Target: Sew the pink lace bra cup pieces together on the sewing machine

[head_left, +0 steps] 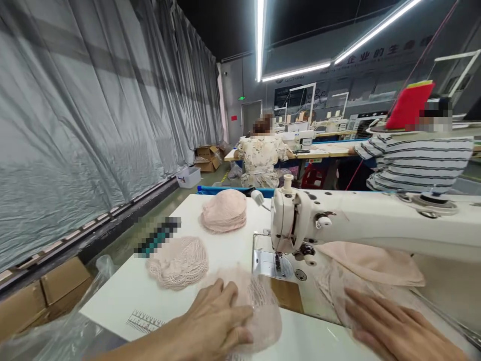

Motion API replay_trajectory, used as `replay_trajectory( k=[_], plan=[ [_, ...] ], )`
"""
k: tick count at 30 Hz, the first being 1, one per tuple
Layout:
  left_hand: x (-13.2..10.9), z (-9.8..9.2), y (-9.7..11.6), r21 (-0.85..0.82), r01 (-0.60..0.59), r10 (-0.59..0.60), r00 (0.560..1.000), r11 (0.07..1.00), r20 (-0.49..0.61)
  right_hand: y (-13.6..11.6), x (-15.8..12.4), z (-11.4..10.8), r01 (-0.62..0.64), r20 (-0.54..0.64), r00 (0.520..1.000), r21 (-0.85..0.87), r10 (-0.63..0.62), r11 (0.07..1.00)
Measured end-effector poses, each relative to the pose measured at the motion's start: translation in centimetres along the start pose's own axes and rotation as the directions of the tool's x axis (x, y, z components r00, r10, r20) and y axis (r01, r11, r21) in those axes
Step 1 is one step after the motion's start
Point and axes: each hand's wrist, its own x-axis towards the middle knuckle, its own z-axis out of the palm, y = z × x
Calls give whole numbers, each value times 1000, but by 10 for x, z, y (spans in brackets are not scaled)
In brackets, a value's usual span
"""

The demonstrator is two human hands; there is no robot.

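Observation:
My left hand (218, 321) rests on a pale pink lace piece (265, 306) on the white tabletop, its fingers bent and spread apart over the cloth. My right hand (394, 321) lies with fingers outstretched on sheer pink fabric (334, 286) under the machine's arm. Behind that hand sits a smooth pink cup-shaped piece (376, 263). Between and beyond my hands stands a white sewing machine (361, 215); no cloth shows under its presser foot (278, 263). To the left lie a scalloped lace pile (178, 263) and a stack of rounded pink pieces (224, 210).
A dark and teal blurred item (158, 238) is at the table's left edge. Ruler markings (145, 321) show near the front. Cardboard boxes (45, 296) and clear plastic lie below left. Two people sit ahead at another sewing table (326, 149).

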Motion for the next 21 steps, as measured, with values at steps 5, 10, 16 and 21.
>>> replay_trajectory(
  k=[5,10,16,21],
  plan=[
    [26,7,8,28,-7,8,999,1000,-39,-13,45,-31,-15,42,999,-109,20,994],
    [54,8,2,67,-13,19,996,998,-85,-56,91,-25,10,95,995,235,-34,972],
    [80,7,-7,107,-79,103,963,991,-249,-55,96,6,22,-49,999,317,-6,948],
    [106,9,-15,67,-253,258,877,965,-405,-53,95,3,56,-50,998,404,-40,913]
  ],
)
